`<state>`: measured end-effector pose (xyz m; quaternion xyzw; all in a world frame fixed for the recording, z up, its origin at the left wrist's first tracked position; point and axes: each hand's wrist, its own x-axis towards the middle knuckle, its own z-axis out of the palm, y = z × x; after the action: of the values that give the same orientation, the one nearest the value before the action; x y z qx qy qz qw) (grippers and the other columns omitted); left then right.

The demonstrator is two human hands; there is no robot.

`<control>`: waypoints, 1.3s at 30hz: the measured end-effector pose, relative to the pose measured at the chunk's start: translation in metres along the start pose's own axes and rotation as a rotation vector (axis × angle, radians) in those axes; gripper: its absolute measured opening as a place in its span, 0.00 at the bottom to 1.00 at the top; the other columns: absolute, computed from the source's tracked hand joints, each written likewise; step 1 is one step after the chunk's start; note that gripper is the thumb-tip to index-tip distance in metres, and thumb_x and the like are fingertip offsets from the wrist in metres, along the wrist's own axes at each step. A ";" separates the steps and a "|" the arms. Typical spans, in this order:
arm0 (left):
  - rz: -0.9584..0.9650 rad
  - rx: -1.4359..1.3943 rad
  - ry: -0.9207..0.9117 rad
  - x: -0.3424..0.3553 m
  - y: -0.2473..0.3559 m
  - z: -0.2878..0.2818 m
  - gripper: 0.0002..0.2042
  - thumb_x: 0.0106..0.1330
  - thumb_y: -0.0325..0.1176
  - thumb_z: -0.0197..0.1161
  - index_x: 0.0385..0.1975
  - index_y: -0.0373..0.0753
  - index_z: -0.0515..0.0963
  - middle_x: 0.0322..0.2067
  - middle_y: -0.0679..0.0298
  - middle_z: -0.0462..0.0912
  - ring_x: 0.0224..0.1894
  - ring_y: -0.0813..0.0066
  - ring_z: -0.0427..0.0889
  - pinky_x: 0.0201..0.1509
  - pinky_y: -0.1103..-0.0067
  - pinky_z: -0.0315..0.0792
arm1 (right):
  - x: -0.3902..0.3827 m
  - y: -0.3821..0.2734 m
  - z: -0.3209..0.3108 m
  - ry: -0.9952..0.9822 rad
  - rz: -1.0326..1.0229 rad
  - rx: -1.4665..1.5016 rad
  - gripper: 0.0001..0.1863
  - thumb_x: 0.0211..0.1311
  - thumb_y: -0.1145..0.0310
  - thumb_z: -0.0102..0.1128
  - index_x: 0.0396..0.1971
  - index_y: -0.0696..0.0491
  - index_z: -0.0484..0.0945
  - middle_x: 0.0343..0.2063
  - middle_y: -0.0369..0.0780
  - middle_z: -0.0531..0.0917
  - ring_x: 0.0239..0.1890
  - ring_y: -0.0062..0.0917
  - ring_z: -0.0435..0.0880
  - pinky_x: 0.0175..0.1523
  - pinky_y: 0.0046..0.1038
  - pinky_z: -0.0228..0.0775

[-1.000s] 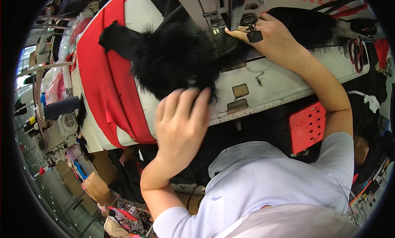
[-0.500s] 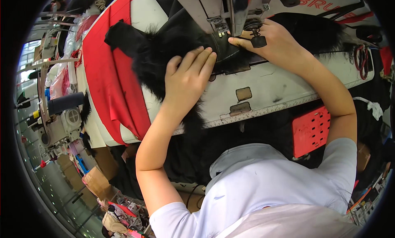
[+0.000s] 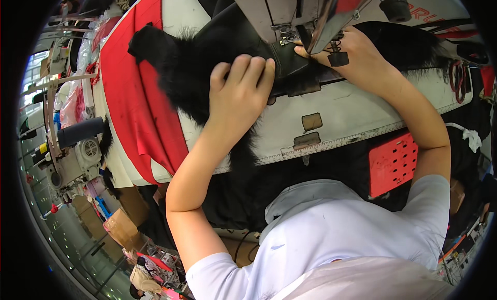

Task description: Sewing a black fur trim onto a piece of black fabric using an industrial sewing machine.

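Note:
A black piece (image 3: 194, 67), part long fur and part smooth leather-like material, lies under the head of a sewing machine (image 3: 282, 12). My left hand (image 3: 239, 95) is to the left of the needle area, its fingers curled into the black piece near its front edge. On the other side, my right hand (image 3: 357, 59) reaches behind a metal part of the machine, thumb and fingertips close together on the black material beside the presser foot (image 3: 288, 39). That metal part hides some of its fingers. Fur hangs over the table's front edge below my left wrist.
Red cloth (image 3: 137, 98) drapes over the left side of the pale machine table (image 3: 279, 139), which has a ruler strip along its front edge. A red perforated panel (image 3: 392, 165) is below on the right. Another machine's motor (image 3: 89, 152) stands at far left.
My left fingers have bent from flatter to more curled on the black piece. My view has shifted slightly, so the machine head appears further right.

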<state>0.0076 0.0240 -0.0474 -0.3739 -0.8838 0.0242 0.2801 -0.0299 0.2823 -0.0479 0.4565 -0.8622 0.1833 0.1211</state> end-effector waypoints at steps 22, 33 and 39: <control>-0.003 0.084 -0.119 0.005 -0.005 0.005 0.16 0.59 0.30 0.59 0.49 0.44 0.81 0.50 0.75 0.82 0.52 0.83 0.78 0.53 0.74 0.60 | -0.008 0.004 -0.001 0.090 0.027 -0.346 0.08 0.47 0.74 0.59 0.30 0.55 0.81 0.35 0.35 0.80 0.44 0.28 0.80 0.54 0.29 0.73; -0.044 0.042 -0.085 -0.001 -0.003 0.008 0.16 0.59 0.29 0.60 0.48 0.43 0.81 0.49 0.74 0.82 0.51 0.81 0.78 0.54 0.72 0.62 | -0.015 0.003 -0.002 0.112 0.163 -0.206 0.16 0.43 0.80 0.61 0.37 0.58 0.78 0.38 0.40 0.80 0.45 0.36 0.79 0.49 0.33 0.74; -0.015 0.021 -0.036 -0.001 -0.003 0.010 0.16 0.56 0.30 0.60 0.46 0.39 0.82 0.47 0.68 0.83 0.50 0.79 0.77 0.58 0.73 0.61 | -0.017 0.010 0.005 0.199 0.083 -0.222 0.21 0.46 0.78 0.61 0.45 0.52 0.79 0.33 0.37 0.78 0.39 0.33 0.79 0.46 0.32 0.74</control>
<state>0.0010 0.0228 -0.0552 -0.3639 -0.8911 0.0383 0.2685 -0.0292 0.2980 -0.0609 0.3839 -0.8789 0.1360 0.2481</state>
